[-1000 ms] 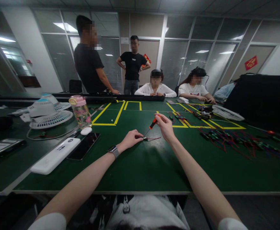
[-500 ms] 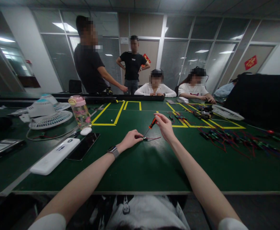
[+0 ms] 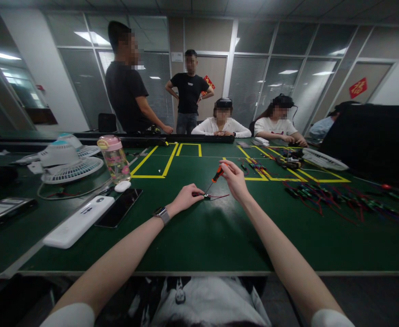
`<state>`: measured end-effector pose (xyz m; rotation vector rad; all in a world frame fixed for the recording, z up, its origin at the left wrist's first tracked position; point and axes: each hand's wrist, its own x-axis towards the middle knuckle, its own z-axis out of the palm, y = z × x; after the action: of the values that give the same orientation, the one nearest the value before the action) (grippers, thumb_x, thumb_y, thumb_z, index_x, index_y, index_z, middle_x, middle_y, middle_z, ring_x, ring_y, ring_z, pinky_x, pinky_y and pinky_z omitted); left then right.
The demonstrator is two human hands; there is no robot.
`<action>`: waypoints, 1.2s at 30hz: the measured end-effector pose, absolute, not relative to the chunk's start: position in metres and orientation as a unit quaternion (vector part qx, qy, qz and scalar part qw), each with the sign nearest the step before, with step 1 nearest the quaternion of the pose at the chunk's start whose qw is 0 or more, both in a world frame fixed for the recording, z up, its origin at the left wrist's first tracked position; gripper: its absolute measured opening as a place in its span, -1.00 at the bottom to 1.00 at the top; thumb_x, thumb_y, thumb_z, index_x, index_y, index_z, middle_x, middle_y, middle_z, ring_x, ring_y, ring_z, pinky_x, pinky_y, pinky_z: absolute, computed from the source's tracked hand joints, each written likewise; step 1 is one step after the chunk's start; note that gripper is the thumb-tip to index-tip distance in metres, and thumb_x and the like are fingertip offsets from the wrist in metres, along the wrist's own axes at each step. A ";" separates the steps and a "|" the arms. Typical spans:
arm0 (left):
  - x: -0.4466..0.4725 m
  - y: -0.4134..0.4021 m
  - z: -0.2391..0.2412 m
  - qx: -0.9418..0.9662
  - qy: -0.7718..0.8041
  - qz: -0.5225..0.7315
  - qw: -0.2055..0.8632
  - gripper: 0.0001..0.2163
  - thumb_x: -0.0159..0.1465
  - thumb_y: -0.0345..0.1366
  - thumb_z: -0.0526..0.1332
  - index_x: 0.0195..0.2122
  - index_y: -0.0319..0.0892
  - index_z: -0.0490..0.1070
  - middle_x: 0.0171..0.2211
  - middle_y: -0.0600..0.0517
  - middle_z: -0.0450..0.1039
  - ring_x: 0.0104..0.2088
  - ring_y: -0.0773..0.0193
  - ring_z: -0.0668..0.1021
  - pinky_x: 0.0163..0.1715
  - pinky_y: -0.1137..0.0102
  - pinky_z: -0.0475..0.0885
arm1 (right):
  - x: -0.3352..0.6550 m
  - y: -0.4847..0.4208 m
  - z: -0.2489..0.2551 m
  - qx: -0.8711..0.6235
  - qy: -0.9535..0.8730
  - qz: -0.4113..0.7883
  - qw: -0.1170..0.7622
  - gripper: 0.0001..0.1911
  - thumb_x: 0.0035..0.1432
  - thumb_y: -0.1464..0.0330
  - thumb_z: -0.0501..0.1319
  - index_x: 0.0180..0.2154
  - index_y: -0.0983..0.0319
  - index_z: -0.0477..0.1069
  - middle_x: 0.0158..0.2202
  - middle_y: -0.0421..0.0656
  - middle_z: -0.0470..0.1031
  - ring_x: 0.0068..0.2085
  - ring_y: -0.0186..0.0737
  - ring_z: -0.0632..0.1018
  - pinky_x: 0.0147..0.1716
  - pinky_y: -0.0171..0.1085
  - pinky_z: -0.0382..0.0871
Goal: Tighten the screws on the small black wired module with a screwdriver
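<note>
On the green table (image 3: 199,240) lies a small circuit board (image 3: 206,196) with a terminal block look and thin red and dark wires (image 3: 221,196) trailing right. The fingers of my left hand (image 3: 187,198) are closed on the board's left end, holding it against the tabletop. In my right hand (image 3: 235,179) is a screwdriver (image 3: 217,175) with an orange and black handle, pinched near its top. Its shaft slants down to the left, and the tip meets the board. Fine details of the board are too small to make out.
Several wired boards (image 3: 336,197) are heaped on the right. To the left stand a bottle (image 3: 114,159), a white power bank (image 3: 78,222), a dark phone (image 3: 119,209) and white fans (image 3: 70,165). Yellow tape (image 3: 148,176) marks the table. Several people are across it.
My hands, the screwdriver and the board hold nearly the same positions. Across the table, the standing person at left has drawn an outstretched hand back.
</note>
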<state>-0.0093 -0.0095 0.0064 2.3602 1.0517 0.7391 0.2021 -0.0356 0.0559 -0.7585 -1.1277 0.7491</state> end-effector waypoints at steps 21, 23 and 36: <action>-0.008 -0.011 0.008 0.853 0.379 0.275 0.230 -0.77 0.32 -0.19 0.33 -0.10 -0.17 0.68 -0.18 -0.07 0.54 -0.17 0.14 0.58 -0.12 0.32 0.45 | 0.198 -0.043 0.061 -0.298 -0.540 0.387 0.686 -0.56 -0.01 0.00 0.47 -0.15 0.08 0.61 -0.31 -0.21 0.60 -0.24 -0.21 0.56 -0.13 -0.20 0.44; -0.008 -0.011 0.007 0.853 0.378 0.277 0.232 -0.77 0.32 -0.19 0.33 -0.10 -0.17 0.68 -0.18 -0.07 0.54 -0.17 0.14 0.58 -0.11 0.32 0.45 | 0.197 -0.044 0.062 -0.284 -0.543 0.398 0.682 -0.53 0.00 -0.01 0.46 -0.11 0.08 0.59 -0.27 -0.18 0.63 -0.19 -0.17 0.60 -0.07 -0.16 0.45; -0.010 -0.011 0.007 0.849 0.373 0.280 0.248 -0.71 0.33 -0.08 0.31 -0.09 -0.15 0.68 -0.16 -0.07 0.52 -0.15 0.13 0.57 -0.10 0.29 0.46 | 0.201 -0.038 0.059 -0.327 -0.497 0.370 0.713 -0.60 -0.11 0.03 0.50 -0.29 0.13 0.58 -0.41 -0.23 0.52 -0.34 -0.26 0.49 -0.27 -0.25 0.37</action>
<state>-0.0103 -0.0107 0.0070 2.3146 1.0156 0.7646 0.2013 -0.0378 0.0593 -0.7253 -1.1016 0.8210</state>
